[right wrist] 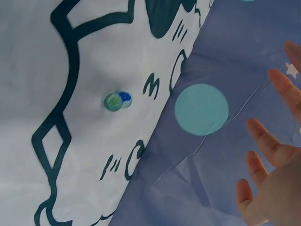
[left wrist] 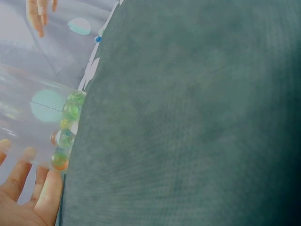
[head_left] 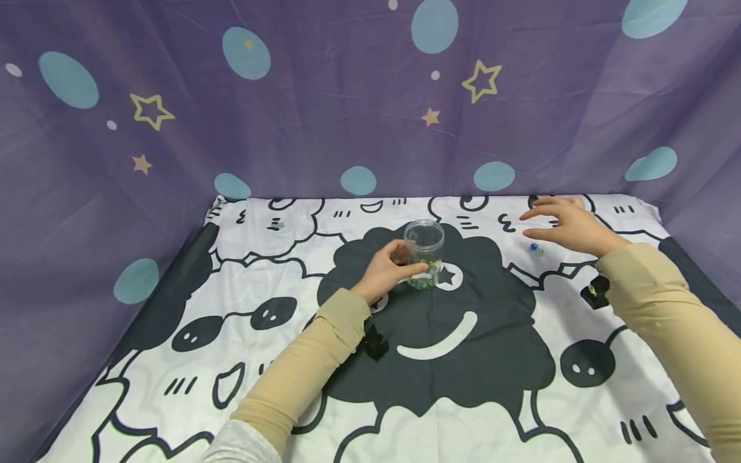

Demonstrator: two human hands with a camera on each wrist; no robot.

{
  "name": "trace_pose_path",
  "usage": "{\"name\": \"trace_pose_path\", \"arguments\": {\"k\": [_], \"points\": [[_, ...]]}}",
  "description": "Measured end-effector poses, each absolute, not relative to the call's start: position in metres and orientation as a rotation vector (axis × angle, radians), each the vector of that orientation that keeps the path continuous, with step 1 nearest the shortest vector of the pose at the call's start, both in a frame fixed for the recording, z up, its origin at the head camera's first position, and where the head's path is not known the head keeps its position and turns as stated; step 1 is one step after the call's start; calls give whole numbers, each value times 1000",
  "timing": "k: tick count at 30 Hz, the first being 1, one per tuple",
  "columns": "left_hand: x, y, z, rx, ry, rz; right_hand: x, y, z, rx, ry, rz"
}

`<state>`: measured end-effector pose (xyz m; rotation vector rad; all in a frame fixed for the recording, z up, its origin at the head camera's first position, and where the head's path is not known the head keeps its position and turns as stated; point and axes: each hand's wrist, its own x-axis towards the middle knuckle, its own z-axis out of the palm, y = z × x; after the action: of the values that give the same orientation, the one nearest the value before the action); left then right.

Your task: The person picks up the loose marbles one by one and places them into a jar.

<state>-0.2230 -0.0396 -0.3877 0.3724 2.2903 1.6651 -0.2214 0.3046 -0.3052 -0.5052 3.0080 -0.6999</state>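
Observation:
A clear plastic jar (head_left: 424, 247) stands upright on the black part of the printed cloth, its top uncovered. Several green and multicoloured glass marbles lie at its bottom; in the left wrist view these jar marbles (left wrist: 71, 111) show through the wall. My left hand (head_left: 389, 270) grips the jar from its left side, thumb across the front. To the right, my right hand (head_left: 564, 225) hovers with spread fingers and holds nothing. Just below its fingers a blue marble (head_left: 534, 247) and a green marble (head_left: 540, 252) lie close together on the white cloth; the right wrist view shows the green marble (right wrist: 113, 102) overlapping the blue one.
A white cloth with black cartoon faces (head_left: 278, 379) covers the table. Behind it and at the sides hangs a purple curtain (head_left: 324, 122) with stars and dots. Black wrist-worn devices (head_left: 375, 342) show at both sleeves.

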Motion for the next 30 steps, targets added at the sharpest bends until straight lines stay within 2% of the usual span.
{"name": "trace_pose_path", "arguments": {"k": [18,30], "points": [[-222,-39,-391,377,2318,1671,-233,329,-322,-501,3039,-600],[-220,-38,-389,373,2332,1672,-241,335,-333,-268,2932,-514]]}}
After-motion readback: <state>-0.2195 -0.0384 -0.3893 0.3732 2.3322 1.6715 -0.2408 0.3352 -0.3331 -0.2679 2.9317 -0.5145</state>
